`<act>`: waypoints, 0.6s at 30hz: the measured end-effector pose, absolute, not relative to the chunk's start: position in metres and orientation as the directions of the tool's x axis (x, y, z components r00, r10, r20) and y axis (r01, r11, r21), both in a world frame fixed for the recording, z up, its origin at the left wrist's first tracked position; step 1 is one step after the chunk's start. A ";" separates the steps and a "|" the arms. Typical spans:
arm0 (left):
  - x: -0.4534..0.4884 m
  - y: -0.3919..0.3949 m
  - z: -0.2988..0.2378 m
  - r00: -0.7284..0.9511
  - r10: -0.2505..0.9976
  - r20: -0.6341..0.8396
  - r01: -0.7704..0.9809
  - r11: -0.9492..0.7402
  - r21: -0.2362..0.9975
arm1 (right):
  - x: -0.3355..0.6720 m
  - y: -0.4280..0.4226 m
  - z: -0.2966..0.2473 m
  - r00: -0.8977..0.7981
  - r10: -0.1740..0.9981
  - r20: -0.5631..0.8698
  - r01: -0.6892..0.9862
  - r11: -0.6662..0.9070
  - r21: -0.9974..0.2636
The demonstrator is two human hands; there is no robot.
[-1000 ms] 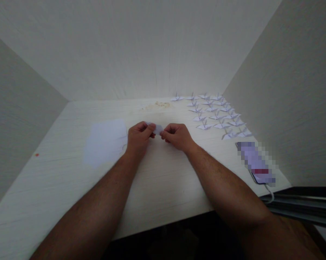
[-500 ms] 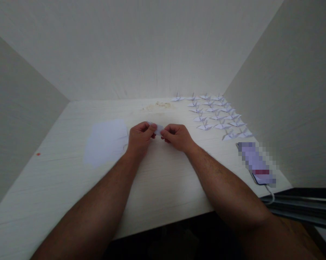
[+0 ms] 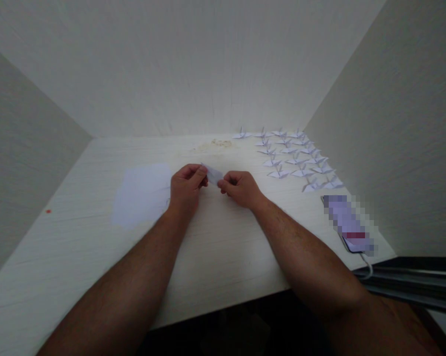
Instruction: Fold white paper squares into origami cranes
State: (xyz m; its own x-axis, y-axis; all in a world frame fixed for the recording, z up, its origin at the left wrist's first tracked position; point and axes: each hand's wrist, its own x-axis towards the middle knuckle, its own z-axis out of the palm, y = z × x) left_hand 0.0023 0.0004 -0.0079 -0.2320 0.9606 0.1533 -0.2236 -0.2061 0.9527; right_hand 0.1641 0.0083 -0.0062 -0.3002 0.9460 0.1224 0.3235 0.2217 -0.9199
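Observation:
Between my two hands is a small folded piece of white paper (image 3: 214, 174), held above the middle of the table. My left hand (image 3: 188, 184) pinches its upper left end between thumb and fingers. At the lower right end, my right hand (image 3: 241, 188) grips it with thumb and forefinger. The fingers partly cover the paper, so its full folded shape is hidden. Left of my left hand lies white paper (image 3: 139, 195), flat on the table. Several white folded paper cranes (image 3: 278, 171) stand in rows to the back right.
A phone (image 3: 347, 222) with a white cable (image 3: 369, 267) lies at the table's right edge. Walls (image 3: 193, 64) enclose the back and both sides of the pale table (image 3: 226, 267). A small orange spot (image 3: 48, 211) shows far left, and a brownish worn patch (image 3: 221, 144) at the back.
My left hand has shifted slightly left, away from my right hand. More of the folded paper now shows between them. The camera view has moved a little.

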 end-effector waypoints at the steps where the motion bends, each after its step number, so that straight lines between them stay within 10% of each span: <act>1: 0.002 0.000 -0.008 -0.244 0.956 0.161 -0.208 -0.214 0.954 | 0.164 0.008 -0.006 -0.303 0.946 0.113 0.324 0.213 -0.922; 18: 0.004 -0.006 -0.001 -0.232 0.963 0.139 0.033 -0.135 0.990 | 0.169 0.007 -0.002 -0.358 0.931 0.067 0.261 0.169 -0.950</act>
State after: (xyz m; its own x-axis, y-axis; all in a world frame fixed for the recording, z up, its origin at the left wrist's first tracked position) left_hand 0.0043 -0.0060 -0.0011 -0.2319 0.9628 0.1387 0.0331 -0.1347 0.9903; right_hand 0.1689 0.0068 -0.0017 -0.3581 0.9313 0.0667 0.2613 0.1685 -0.9504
